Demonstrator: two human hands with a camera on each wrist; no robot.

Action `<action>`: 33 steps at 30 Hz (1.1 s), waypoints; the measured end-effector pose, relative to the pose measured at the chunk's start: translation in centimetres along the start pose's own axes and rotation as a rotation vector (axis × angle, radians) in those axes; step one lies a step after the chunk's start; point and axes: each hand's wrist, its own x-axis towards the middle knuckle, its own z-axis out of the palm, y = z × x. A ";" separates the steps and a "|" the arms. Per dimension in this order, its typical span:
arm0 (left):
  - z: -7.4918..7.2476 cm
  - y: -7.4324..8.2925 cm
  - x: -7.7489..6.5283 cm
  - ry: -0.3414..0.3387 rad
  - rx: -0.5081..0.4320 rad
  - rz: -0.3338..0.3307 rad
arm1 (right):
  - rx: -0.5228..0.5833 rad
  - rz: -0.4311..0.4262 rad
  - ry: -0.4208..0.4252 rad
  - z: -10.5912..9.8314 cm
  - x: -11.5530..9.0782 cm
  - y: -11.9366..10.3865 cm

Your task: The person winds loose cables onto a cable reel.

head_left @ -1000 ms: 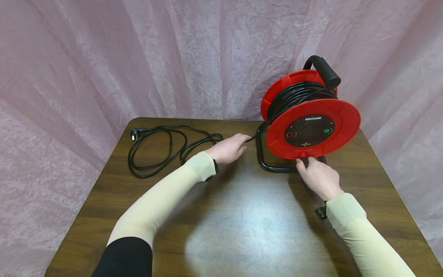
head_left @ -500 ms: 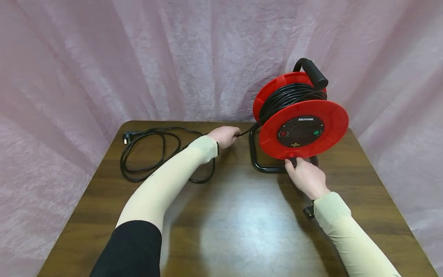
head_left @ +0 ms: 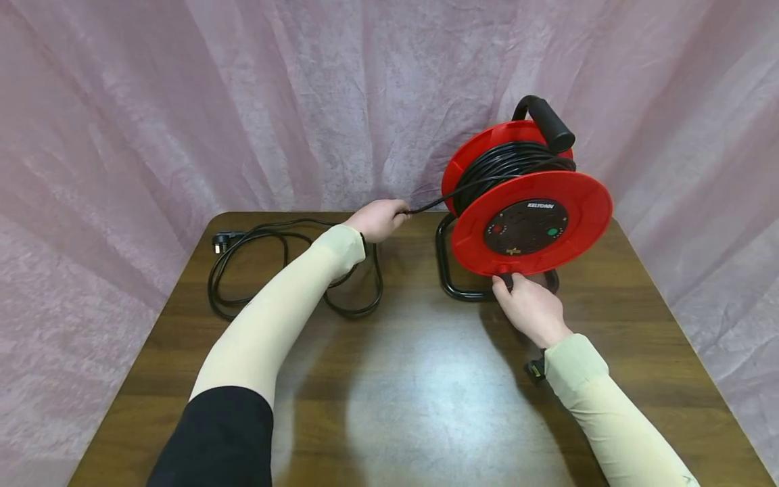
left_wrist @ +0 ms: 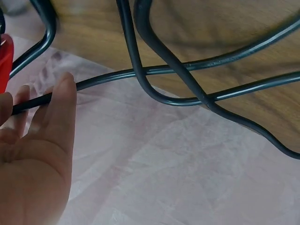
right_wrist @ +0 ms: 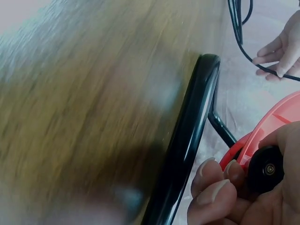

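Observation:
A red cable reel wound with black cord stands at the table's right rear. My left hand holds the power cable between the reel and the loose coils; the left wrist view shows thumb and fingers about the cable. The stretch to the reel runs straight, above the tabletop. With my right hand I grip the black winding knob low on the reel's front flange. The right wrist view shows fingers around this knob, close to the black tubular stand.
Loose cable loops lie left on the wooden table, partly behind my left forearm. The plug is at the far left end. A black carrying handle tops the reel. Pink curtain hangs close behind the table.
My left hand has moved up and slightly away from the reel, drawing the cable stretch higher and straighter. The right hand stays on the knob. The head view has shifted a little.

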 end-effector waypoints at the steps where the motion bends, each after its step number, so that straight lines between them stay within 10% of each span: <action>1: -0.2 0.0 0.0 0.008 -0.010 0.002 | 0.004 0.000 0.001 0.0 0.0 -0.1; 33: -1.3 1.4 -1.3 -0.050 -0.185 0.092 | 0.327 0.029 -0.136 0.8 0.5 -3.9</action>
